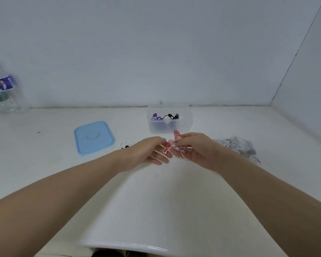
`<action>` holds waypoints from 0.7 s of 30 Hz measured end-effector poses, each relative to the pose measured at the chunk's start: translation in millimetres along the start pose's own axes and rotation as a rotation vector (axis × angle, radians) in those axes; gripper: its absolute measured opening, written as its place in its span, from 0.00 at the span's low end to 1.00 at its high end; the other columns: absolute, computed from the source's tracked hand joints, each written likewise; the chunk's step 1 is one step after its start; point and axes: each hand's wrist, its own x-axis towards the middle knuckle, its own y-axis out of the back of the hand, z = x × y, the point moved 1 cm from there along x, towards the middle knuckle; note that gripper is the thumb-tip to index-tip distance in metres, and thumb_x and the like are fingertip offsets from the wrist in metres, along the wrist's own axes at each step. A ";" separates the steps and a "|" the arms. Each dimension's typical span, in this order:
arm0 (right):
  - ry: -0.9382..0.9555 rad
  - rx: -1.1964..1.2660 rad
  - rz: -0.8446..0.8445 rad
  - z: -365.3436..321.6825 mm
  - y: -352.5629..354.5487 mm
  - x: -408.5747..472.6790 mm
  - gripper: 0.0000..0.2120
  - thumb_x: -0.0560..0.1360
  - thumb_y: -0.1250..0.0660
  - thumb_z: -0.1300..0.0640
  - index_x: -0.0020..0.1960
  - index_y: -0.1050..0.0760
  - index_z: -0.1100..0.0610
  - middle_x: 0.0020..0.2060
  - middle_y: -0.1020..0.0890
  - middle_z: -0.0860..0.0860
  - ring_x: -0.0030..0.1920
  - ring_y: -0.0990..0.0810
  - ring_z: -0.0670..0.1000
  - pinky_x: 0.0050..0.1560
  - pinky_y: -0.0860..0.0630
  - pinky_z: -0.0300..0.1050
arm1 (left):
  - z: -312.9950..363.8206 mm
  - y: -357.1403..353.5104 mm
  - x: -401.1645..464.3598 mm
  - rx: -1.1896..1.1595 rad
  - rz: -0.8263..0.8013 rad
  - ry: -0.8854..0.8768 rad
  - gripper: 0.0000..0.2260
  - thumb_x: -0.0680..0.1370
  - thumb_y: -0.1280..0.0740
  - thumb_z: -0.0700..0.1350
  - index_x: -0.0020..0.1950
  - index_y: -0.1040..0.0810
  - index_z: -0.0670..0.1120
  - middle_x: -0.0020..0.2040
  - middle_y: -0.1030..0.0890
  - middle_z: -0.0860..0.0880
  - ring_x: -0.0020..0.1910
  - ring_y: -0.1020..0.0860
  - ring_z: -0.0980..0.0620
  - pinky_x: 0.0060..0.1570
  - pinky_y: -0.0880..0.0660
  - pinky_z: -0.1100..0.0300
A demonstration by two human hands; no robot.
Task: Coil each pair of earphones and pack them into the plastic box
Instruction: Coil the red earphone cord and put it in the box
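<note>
A bundle of red-and-white earphones (176, 143) hangs between my two hands just above the white table. My right hand (196, 149) grips the coiled loops, thumb on top. My left hand (150, 150) pinches the cord near a red earbud, its other fingers stretched out underneath. Just behind them stands the clear plastic box (185, 125), open, with purple earphones (156, 116) and black earphones (171, 116) inside. A loose tangle of white earphones (235, 144) lies on the table to the right of my right hand.
The box's light blue lid (94, 137) lies flat to the left of the box. A small black piece (126, 146) shows by my left wrist. A clear water bottle (3, 89) stands far left against the wall. Walls close off the back and right.
</note>
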 end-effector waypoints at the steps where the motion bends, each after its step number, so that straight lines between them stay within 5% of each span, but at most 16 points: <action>1: -0.009 0.025 0.007 0.5 0.6 3.3 0.08 0.75 0.33 0.71 0.53 0.21 0.68 0.47 0.16 0.62 0.42 0.16 0.56 0.45 0.18 0.41 | -4.1 0.8 -0.5 -0.032 -0.022 -0.008 0.17 0.84 0.40 0.49 0.62 0.21 0.38 0.53 0.15 0.41 0.51 0.16 0.45 0.58 0.20 0.51; 3: -0.030 0.058 0.002 1.8 1.6 6.8 0.10 0.74 0.32 0.71 0.56 0.22 0.69 0.47 0.16 0.63 0.44 0.16 0.58 0.51 0.20 0.44 | -8.4 0.9 -1.5 -0.114 -0.027 -0.037 0.15 0.84 0.37 0.48 0.61 0.22 0.37 0.51 0.16 0.42 0.49 0.15 0.45 0.58 0.19 0.51; 6: -0.055 0.041 0.008 4.2 -1.4 8.0 0.11 0.74 0.32 0.71 0.57 0.22 0.68 0.47 0.16 0.62 0.42 0.15 0.57 0.38 0.18 0.40 | -9.7 2.5 -0.6 -0.234 0.010 -0.051 0.09 0.82 0.35 0.43 0.57 0.22 0.39 0.47 0.17 0.42 0.42 0.16 0.47 0.57 0.18 0.50; 13: 0.024 -0.030 0.074 17.0 -6.2 12.0 0.21 0.73 0.28 0.69 0.63 0.29 0.60 0.55 0.18 0.66 0.43 0.14 0.59 0.50 0.16 0.52 | -12.3 9.8 4.0 -0.168 0.126 -0.087 0.08 0.82 0.32 0.45 0.53 0.23 0.40 0.43 0.19 0.44 0.36 0.19 0.52 0.48 0.18 0.56; 18: 0.047 0.005 0.065 20.3 -11.3 15.1 0.20 0.73 0.29 0.70 0.61 0.31 0.62 0.46 0.17 0.66 0.40 0.18 0.60 0.35 0.20 0.47 | -20.0 14.0 9.2 -0.120 0.142 -0.088 0.03 0.82 0.33 0.39 0.51 0.24 0.40 0.42 0.20 0.43 0.34 0.20 0.51 0.42 0.19 0.58; 21: 0.037 0.009 0.033 20.2 -11.9 21.1 0.12 0.73 0.28 0.68 0.54 0.27 0.64 0.44 0.18 0.63 0.42 0.19 0.58 0.48 0.18 0.50 | -22.1 16.0 10.8 -0.093 0.151 -0.101 0.03 0.81 0.35 0.35 0.48 0.24 0.40 0.42 0.20 0.42 0.35 0.20 0.50 0.43 0.19 0.57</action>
